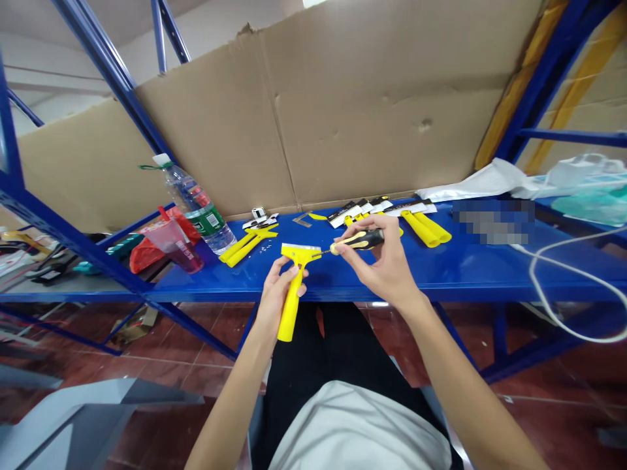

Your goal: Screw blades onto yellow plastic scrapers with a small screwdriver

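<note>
The left hand [277,287] is closed around the neck of a yellow scraper [292,303], the thumb lying along the front and the fingertips showing on the far side. The scraper is just above the front edge of the blue table [235,279], its wide head toward the back and its handle end hanging down toward the lap.

The right hand [385,264] is partly closed, pinching a black and cream screwdriver [368,240] between thumb and fingers. The screwdriver lies nearly level, its tip at the right end of the scraper's head; whether it sits in a screw is too small to tell.

On the left, a clear bottle [215,232] wears a green label with white marks and a barcode-like patch. Beside it, a reddish cup [183,251] carries a line of white characters, too small to read. Two yellow handles [242,249] lie near the bottle. Behind the right hand are black and white packets [343,214], their print unreadable, and more yellow scrapers [426,228]. Further right, a white cable [537,287] loops over the table edge.
</note>
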`<action>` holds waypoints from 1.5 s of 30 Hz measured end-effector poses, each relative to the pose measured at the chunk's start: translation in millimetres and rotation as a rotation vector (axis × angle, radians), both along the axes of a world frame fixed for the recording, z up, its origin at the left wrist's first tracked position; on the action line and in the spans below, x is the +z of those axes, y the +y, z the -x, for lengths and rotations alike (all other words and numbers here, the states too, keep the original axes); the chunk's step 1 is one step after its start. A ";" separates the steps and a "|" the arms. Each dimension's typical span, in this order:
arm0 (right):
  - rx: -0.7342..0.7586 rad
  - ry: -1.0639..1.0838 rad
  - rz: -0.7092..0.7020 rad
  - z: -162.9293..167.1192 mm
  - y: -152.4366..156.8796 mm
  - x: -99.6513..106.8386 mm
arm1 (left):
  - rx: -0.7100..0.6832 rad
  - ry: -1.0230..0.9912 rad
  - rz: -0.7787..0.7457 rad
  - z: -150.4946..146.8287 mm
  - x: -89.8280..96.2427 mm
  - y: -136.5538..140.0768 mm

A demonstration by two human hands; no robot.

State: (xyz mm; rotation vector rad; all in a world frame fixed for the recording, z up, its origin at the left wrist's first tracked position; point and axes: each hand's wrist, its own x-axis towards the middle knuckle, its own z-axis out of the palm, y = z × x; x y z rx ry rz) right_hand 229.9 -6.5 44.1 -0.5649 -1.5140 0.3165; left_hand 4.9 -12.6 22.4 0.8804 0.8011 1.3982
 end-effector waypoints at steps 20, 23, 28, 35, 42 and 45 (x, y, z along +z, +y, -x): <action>0.080 -0.041 -0.047 3.1 -3.3 -0.2 | 0.002 -0.039 -0.057 6.4 -5.5 4.0; 0.050 -0.001 -0.042 2.8 0.6 -7.7 | -0.011 -0.039 -0.061 5.0 -6.3 3.4; -0.043 0.038 -0.099 3.7 9.4 -14.7 | -0.051 -0.014 -0.043 5.8 -5.7 1.8; 0.111 -0.011 -0.040 3.7 0.5 -3.6 | 0.012 -0.041 -0.045 6.3 1.4 -0.2; 0.056 0.093 -0.047 5.8 7.0 -10.7 | 0.004 -0.021 -0.038 3.7 2.5 -1.9; 0.042 0.101 -0.025 7.5 10.6 -13.5 | -0.013 0.002 -0.018 4.8 2.5 -2.7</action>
